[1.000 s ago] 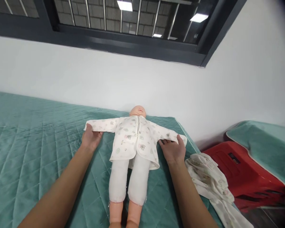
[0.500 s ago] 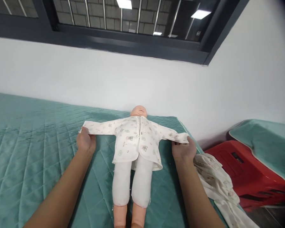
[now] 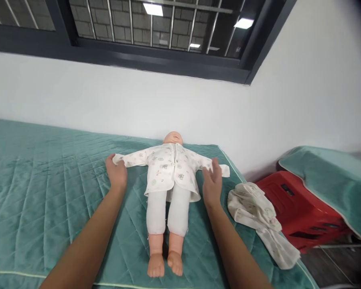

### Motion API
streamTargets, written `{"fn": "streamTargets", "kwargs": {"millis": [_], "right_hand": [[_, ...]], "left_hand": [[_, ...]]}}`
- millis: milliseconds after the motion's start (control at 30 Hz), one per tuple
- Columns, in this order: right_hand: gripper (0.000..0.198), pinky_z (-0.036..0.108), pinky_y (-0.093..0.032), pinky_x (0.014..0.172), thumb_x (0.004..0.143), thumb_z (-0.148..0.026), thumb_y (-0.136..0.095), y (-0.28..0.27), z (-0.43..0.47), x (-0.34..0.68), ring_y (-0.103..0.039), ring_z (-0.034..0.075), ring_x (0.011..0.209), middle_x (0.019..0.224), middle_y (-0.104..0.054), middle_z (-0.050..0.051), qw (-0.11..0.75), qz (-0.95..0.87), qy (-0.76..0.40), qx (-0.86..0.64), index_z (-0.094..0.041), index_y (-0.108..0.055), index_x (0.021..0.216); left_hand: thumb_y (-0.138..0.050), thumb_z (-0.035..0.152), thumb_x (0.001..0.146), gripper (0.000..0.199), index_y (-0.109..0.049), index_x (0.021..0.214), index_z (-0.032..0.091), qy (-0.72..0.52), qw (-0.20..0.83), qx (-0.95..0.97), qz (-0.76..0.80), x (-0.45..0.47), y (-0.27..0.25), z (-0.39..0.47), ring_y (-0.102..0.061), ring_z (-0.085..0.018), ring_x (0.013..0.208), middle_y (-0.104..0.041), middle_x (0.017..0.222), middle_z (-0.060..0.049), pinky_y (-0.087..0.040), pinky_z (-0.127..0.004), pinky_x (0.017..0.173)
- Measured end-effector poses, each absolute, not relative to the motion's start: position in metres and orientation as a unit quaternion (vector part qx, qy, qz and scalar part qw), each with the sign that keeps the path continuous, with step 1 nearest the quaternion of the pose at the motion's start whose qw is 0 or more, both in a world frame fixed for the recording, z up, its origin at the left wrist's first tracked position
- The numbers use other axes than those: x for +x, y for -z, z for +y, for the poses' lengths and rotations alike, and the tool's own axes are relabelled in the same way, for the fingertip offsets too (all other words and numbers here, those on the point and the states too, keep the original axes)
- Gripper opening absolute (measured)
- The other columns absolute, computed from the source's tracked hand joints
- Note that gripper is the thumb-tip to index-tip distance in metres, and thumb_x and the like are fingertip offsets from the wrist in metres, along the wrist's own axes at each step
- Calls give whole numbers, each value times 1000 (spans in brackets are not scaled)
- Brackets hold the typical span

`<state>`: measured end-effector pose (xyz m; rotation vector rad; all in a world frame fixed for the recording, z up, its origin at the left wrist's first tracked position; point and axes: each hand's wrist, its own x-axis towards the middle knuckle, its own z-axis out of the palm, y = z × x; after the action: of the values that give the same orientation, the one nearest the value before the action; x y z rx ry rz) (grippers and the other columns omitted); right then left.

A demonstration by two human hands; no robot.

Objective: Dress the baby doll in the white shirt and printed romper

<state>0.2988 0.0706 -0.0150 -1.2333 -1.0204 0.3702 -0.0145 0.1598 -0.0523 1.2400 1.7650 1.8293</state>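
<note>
A baby doll (image 3: 155,264) lies on its back, arms spread, its head by the wall. It wears a white baby jacket (image 3: 161,170) with small printed animals, and its legs are white down to bare lower shins and feet. My left hand (image 3: 118,173) is closed at the sleeve cuff on the left, the cuff between thumb and fingers. Beside the other sleeve, my right hand (image 3: 212,184) is open, fingers apart, partly covering that sleeve. Whether it touches the fabric I cannot tell.
A green quilted mat (image 3: 48,200) lies under the doll. Crumpled printed white clothing (image 3: 255,204) lies at its right edge. Beyond that edge is a red plastic stool (image 3: 301,208), partly under another green cover (image 3: 333,172). A white wall (image 3: 108,96) and barred window rise behind.
My right hand has let go of the right cuff and moved inward, its fingers opening. My left hand stays at its cuff. The view has shifted, so the doll's feet now show.
</note>
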Motion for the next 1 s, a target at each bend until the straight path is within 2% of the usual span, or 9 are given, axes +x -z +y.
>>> {"fn": "streamTargets", "kwargs": {"millis": [67,167,233,400,667,833,1000], "right_hand": [[63,45,-29,118,87,-44,-61,16,52,285,-35,24,142,156,-34,5,629,-517,-250,-524,-27,-42,144],[58,43,-32,117,86,-42,-64,16,23,274,-32,24,144,158,-31,4,554,-591,-305,-500,-29,-47,140],[51,45,-32,116,86,-38,-65,15,9,273,-31,24,144,157,-33,5,536,-622,-279,-498,-30,-52,135],[33,50,-33,114,88,-30,-63,13,-2,273,-45,24,132,140,-50,8,538,-673,-130,-491,-28,-60,120],[23,45,-44,98,89,-26,-60,5,10,258,-53,25,109,113,-57,8,494,-700,-1,-516,-26,-63,111],[11,41,-45,86,92,-23,-53,0,7,254,-53,23,95,97,-59,6,463,-724,21,-511,-24,-64,96],[7,40,-44,84,93,-21,-52,-1,-4,254,-53,22,91,92,-59,5,475,-734,-3,-485,-23,-59,90]], "left_hand": [[-52,13,81,40,-50,121,9,-623,131,445,629,-13,50,151,-45,-29,128,-52,131,-17,-30,-48,114],[-52,11,78,31,-58,109,12,-591,90,493,632,-13,48,137,-44,-29,131,-55,130,-16,-26,-46,117],[-51,11,78,28,-59,105,14,-573,69,518,631,-14,49,128,-45,-28,131,-57,129,-15,-27,-46,117],[-48,9,78,28,-60,101,17,-519,55,575,630,-12,51,110,-53,-26,120,-64,115,-11,-36,-44,111],[-46,9,80,43,-52,122,15,-478,40,593,646,0,44,111,-52,-27,121,-60,121,-13,-41,-40,105],[-44,11,82,44,-51,126,12,-426,52,610,666,1,42,109,-53,-29,121,-60,122,-16,-43,-42,102],[-45,11,83,40,-53,122,13,-427,70,603,671,0,40,107,-54,-28,119,-61,120,-15,-43,-40,101]]}}
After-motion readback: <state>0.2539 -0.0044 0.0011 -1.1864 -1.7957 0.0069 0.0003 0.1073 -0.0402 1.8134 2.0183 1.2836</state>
